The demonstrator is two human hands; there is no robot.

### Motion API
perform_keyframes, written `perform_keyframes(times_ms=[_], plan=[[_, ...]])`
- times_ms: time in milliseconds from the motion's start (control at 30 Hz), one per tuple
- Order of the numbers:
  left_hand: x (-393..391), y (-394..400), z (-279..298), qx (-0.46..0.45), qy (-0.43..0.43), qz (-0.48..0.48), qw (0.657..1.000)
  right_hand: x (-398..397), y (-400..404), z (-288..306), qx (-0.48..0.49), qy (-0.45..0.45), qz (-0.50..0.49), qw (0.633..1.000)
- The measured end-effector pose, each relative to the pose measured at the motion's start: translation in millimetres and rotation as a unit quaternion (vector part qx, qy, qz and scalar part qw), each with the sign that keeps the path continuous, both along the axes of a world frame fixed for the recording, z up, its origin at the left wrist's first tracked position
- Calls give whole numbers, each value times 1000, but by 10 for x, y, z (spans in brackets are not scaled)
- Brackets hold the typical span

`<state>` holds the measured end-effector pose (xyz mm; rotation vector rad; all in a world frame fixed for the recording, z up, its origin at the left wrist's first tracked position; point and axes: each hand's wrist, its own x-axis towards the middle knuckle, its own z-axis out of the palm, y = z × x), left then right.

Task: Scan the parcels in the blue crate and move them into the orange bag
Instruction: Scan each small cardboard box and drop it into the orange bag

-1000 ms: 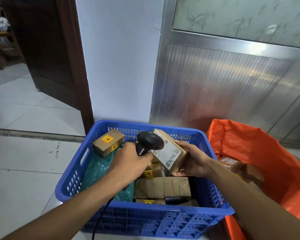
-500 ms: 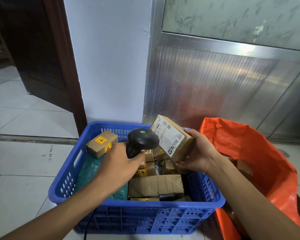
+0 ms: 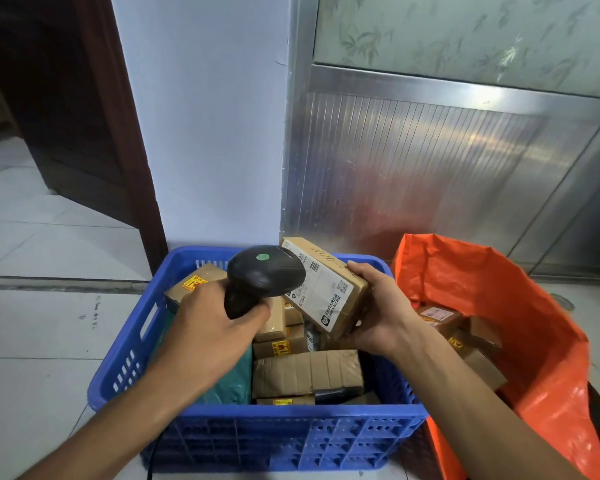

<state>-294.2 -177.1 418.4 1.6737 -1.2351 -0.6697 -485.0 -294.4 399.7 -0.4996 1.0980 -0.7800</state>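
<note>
Parcel in hand (image 3: 326, 292): a brown cardboard box with a white printed label facing left and toward the camera, held tilted above the far right part of the blue crate (image 3: 284, 441). The right hand (image 3: 381, 310) grips it from the right side, with fingers curled over its upper right edge and the thumb under its near lower edge. The left hand (image 3: 212, 327) is closed around the grip of a black handheld scanner (image 3: 262, 277), whose rounded head, marked with a green dot, sits just left of the label and overlaps the label's left edge in this view; whether head and label touch cannot be determined. A dark cable (image 3: 153, 459) shows at the near left corner of the crate, below the left forearm. Inside the crate lie more cardboard boxes, several with yellow and red stickers; a long taped box (image 3: 309, 372) lies across the near centre, and a green plastic mailer (image 3: 232, 379) lies against the left side, partly hidden by the left forearm. The orange bag (image 3: 520, 306) stands open just right of the crate, touching its right wall, and holds several cardboard boxes (image 3: 465, 337). Crate and bag rest on a pale tiled floor (image 3: 42, 341). Behind them stand a white wall (image 3: 205, 133), a ribbed metal door panel (image 3: 413, 168) on the right and a dark wooden door (image 3: 66, 98) on the far left.
</note>
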Motion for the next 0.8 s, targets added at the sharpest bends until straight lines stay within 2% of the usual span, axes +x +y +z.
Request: perform_keyframes(times_ms=[233,800], plan=[[111,64,-6,5,8,32,999,4,17,59,-10,-4,-8,1000],[-49,144,101,21,10,-2,1000,76,-47,-44,-7,19,-2,1000]])
